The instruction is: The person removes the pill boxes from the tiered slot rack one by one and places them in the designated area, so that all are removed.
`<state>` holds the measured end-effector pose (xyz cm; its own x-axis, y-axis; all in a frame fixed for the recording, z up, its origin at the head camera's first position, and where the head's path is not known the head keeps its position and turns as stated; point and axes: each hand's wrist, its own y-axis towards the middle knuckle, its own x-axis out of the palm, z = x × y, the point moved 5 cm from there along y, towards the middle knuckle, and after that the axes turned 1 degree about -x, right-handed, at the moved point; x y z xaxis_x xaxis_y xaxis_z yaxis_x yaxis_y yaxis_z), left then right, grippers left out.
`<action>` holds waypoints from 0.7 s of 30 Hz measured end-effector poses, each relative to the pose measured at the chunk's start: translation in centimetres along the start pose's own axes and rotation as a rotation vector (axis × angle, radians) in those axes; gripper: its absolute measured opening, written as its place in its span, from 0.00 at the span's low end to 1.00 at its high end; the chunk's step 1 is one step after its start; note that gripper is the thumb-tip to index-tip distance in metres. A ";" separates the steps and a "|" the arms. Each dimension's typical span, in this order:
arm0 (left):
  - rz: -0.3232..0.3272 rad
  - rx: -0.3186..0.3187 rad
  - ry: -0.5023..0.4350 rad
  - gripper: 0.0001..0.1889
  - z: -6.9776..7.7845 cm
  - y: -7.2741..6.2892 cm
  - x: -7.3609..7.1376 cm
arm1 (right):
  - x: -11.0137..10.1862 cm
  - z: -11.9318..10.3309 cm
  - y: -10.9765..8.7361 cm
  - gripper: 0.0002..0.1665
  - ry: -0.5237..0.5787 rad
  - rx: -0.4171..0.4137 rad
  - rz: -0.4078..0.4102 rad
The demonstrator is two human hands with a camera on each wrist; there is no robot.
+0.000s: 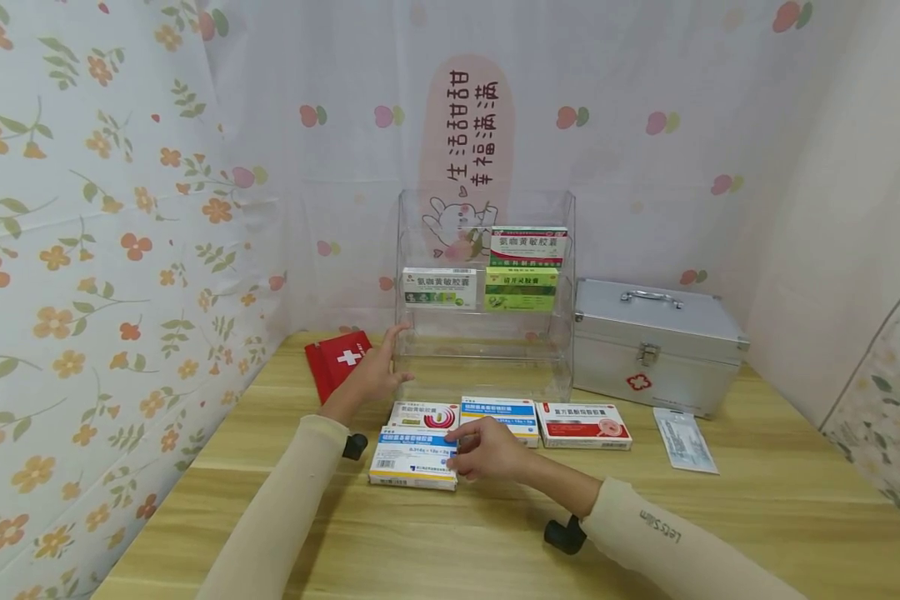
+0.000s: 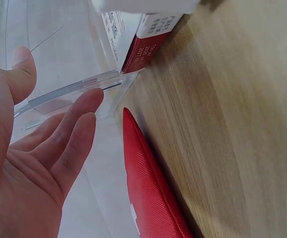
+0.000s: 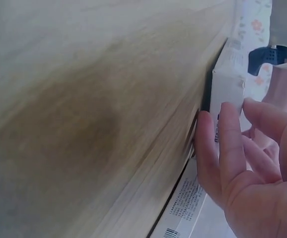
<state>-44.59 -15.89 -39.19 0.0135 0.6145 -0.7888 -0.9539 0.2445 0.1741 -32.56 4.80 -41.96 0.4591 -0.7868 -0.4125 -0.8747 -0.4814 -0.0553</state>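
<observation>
Blue-and-white box [image 1: 412, 458], lower centre of frame; right hand [image 1: 495, 452] at its right end, fingertips against it, pinched or not: cannot tell. Left hand [image 1: 375, 373] spread wide, by clear rack [image 1: 468, 357] left edge, mid-frame.

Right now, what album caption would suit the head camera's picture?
Left fingers by a clear rack, right fingers at the nearest blue-and-white box, silver case at right.
</observation>
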 end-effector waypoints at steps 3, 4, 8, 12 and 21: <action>0.003 -0.007 -0.007 0.49 0.0 0.0 0.0 | 0.0 0.0 0.0 0.19 -0.019 -0.006 -0.002; 0.003 -0.010 -0.007 0.49 0.0 0.0 0.0 | 0.0 0.0 0.1 0.19 -0.026 -0.008 -0.003; 0.006 -0.018 -0.001 0.49 0.0 -0.1 0.1 | 0.0 0.1 0.1 0.19 -0.043 -0.004 0.003; 0.009 -0.020 0.004 0.49 0.0 -0.1 0.0 | -0.1 0.1 0.1 0.18 -0.054 -0.008 0.000; 0.024 -0.010 -0.026 0.48 0.1 -0.1 0.0 | -0.6 -0.2 0.0 0.16 -0.123 -0.022 0.010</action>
<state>-44.43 -15.86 -39.14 -0.0016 0.6391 -0.7691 -0.9568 0.2225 0.1869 -32.79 5.17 -41.52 0.4263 -0.7389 -0.5217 -0.8751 -0.4829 -0.0311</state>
